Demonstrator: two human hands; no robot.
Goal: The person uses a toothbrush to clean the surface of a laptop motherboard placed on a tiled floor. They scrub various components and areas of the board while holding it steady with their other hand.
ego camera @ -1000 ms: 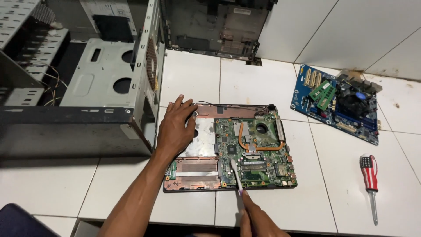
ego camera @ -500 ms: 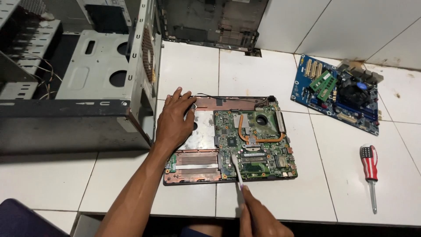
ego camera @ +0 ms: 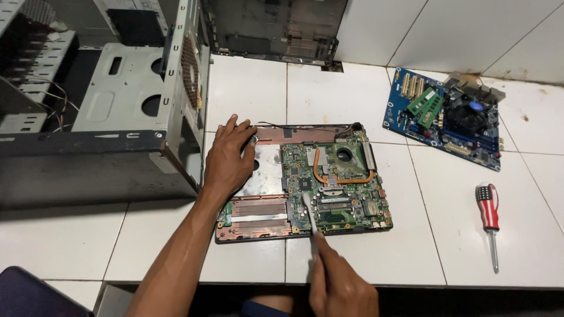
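Observation:
An opened laptop base [ego camera: 258, 226] lies on the white tiled floor, its green circuit board [ego camera: 338, 182] with a copper heat pipe exposed. My left hand [ego camera: 229, 158] rests flat on the base's upper left part, fingers spread over the metal plate. My right hand [ego camera: 341, 285], at the bottom of the view, grips a thin white tool [ego camera: 309, 214] like a small brush. The tool's tip touches the board near its lower left.
A grey desktop computer case [ego camera: 100, 117] lies open at the left. A blue motherboard [ego camera: 446, 117] with green memory sticks sits at the right. A red-handled screwdriver [ego camera: 489, 220] lies lower right. A dark laptop shell [ego camera: 276, 29] leans at the back wall.
The view has shifted a little. My right hand with the white tool has stayed over the board's lower left; my left hand keeps its place on the base.

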